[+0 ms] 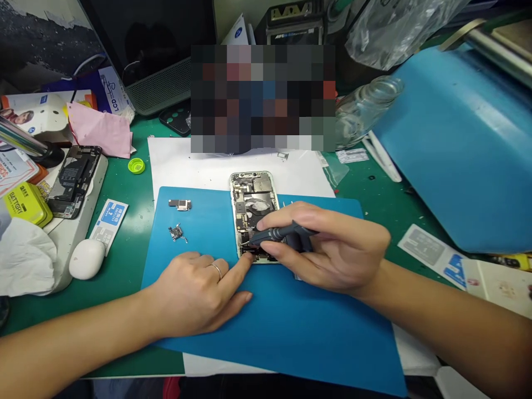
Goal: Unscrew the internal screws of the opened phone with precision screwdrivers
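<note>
An opened smartphone (258, 205) lies face up on a blue mat (291, 316), its inner boards and battery bay exposed. My left hand (203, 293) rests on the mat, holding nothing; its index fingertip touches the phone's lower left edge, with the thumb apart and the other fingers curled. Between thumb and fingers, my right hand (332, 244) grips a dark grey tool (274, 235) with a narrow tip over the phone's lower left part. The tool's exact kind is unclear. On the mat's left lie a small metal-covered part (180, 205) and a small bracket-like part (178, 232).
Left are another opened phone (75, 180), a white earbud case (87, 259), a yellow battery box (27, 204) and a green cap (136, 165). A glass jar (366, 111) lies tilted behind. A blue sheet (461, 149) stands at right. The back centre is pixelated.
</note>
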Demonstrator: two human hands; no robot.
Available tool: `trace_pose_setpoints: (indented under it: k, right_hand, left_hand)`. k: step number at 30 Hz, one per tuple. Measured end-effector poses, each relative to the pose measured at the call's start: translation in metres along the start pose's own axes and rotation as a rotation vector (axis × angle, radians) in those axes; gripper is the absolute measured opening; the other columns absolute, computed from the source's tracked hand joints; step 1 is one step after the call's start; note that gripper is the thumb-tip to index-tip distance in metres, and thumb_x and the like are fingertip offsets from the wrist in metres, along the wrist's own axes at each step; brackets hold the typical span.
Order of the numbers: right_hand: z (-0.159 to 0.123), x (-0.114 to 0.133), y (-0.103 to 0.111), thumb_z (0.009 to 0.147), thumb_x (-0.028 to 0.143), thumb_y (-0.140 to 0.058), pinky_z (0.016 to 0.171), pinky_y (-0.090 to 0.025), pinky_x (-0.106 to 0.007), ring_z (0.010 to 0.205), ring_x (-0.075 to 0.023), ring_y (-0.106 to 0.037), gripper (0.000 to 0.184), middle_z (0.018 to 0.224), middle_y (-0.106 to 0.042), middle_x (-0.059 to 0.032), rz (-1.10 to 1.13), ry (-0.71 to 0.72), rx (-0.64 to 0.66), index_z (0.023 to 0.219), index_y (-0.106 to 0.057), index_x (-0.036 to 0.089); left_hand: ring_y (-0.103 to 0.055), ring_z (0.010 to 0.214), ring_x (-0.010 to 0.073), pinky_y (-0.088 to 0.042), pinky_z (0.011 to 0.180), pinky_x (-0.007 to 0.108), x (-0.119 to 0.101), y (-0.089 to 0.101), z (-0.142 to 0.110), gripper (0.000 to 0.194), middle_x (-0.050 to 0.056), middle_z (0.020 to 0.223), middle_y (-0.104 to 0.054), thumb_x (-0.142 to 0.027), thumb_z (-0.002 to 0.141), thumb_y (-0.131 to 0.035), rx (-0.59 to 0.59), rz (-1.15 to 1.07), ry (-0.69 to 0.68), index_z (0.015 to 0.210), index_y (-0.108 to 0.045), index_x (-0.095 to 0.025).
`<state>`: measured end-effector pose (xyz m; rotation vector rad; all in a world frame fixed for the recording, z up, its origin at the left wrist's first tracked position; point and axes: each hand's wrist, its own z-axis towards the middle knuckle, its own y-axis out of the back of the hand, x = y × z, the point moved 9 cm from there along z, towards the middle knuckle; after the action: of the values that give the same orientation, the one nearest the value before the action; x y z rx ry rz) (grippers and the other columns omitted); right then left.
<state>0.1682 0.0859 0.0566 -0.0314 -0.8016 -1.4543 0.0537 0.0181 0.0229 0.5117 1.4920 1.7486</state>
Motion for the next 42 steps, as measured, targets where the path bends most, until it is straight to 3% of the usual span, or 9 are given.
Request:
trace_pose_setpoints:
  k: [11, 15, 20, 27, 35, 40, 42]
  right_hand:
    - [0.000, 0.001, -0.001, 0.085, 0.011, -0.073, 0.060, -0.065, -0.030, 0.069, -0.0188, -0.074, 0.042, 0.084, -0.076, -0.0039, -0.019, 0.006, 0.019, 0.124, -0.063, 0.024]
    - [0.001, 0.006, -0.003, 0.087, 0.013, -0.073, 0.064, -0.067, -0.032, 0.072, -0.0188, -0.075, 0.040, 0.086, -0.077, -0.0040, -0.036, 0.093, 0.047, 0.123, -0.062, 0.025]
    - [0.003, 0.018, -0.004, 0.090, 0.007, -0.066, 0.073, -0.068, -0.030, 0.083, -0.0176, -0.076, 0.031, 0.092, -0.077, -0.0104, -0.050, 0.226, 0.089, 0.120, -0.060, 0.014]
    - [0.001, 0.019, -0.008, 0.095, 0.002, -0.056, 0.086, -0.066, -0.035, 0.106, -0.0190, -0.074, 0.043, 0.107, -0.074, -0.0142, -0.016, 0.155, 0.126, 0.136, -0.045, 0.011]
    - [0.003, 0.021, -0.009, 0.099, 0.012, -0.055, 0.073, -0.064, -0.032, 0.085, -0.0165, -0.070, 0.020, 0.093, -0.072, -0.0103, -0.097, 0.183, 0.108, 0.119, -0.056, 0.012]
    - [0.004, 0.021, -0.012, 0.099, 0.007, -0.052, 0.094, -0.063, -0.038, 0.112, -0.0192, -0.070, 0.034, 0.109, -0.074, -0.0148, -0.011, 0.185, 0.135, 0.132, -0.048, 0.011]
    - [0.003, 0.021, -0.013, 0.099, 0.006, -0.051, 0.093, -0.063, -0.038, 0.110, -0.0185, -0.070, 0.038, 0.109, -0.074, -0.0133, -0.003, 0.178, 0.145, 0.135, -0.046, 0.013]
  left_hand:
    - [-0.060, 0.054, 0.0167, -0.041, 0.046, 0.034, -0.001, -0.001, -0.002, 0.040, 0.000, 0.072, -0.065, -0.033, 0.110, -0.040, 0.000, 0.002, -0.002, 0.133, -0.055, -0.004]
    - [-0.060, 0.054, 0.0169, -0.042, 0.046, 0.035, 0.000, -0.001, -0.001, 0.039, 0.000, 0.072, -0.065, -0.032, 0.110, -0.038, -0.003, 0.000, -0.002, 0.132, -0.055, -0.004]
    - [-0.060, 0.054, 0.0172, -0.042, 0.046, 0.034, 0.000, -0.001, 0.000, 0.038, 0.000, 0.071, -0.065, -0.032, 0.110, -0.038, -0.010, -0.004, 0.003, 0.130, -0.056, -0.005]
    - [-0.062, 0.056, 0.0185, -0.045, 0.047, 0.035, 0.000, 0.000, -0.001, 0.037, 0.000, 0.073, -0.065, -0.032, 0.109, -0.040, -0.006, -0.019, 0.004, 0.130, -0.055, -0.006]
    - [-0.062, 0.054, 0.0192, -0.047, 0.047, 0.035, 0.001, 0.000, -0.001, 0.032, 0.000, 0.072, -0.064, -0.031, 0.108, -0.042, -0.012, -0.022, 0.006, 0.124, -0.058, -0.009]
    - [-0.063, 0.054, 0.0192, -0.047, 0.046, 0.036, 0.000, 0.000, 0.000, 0.033, -0.001, 0.071, -0.064, -0.032, 0.109, -0.040, -0.027, -0.022, 0.005, 0.125, -0.057, -0.008]
    - [-0.063, 0.055, 0.0192, -0.047, 0.047, 0.036, 0.000, 0.001, 0.000, 0.033, 0.000, 0.072, -0.064, -0.031, 0.109, -0.040, -0.033, -0.027, 0.005, 0.125, -0.057, -0.008]
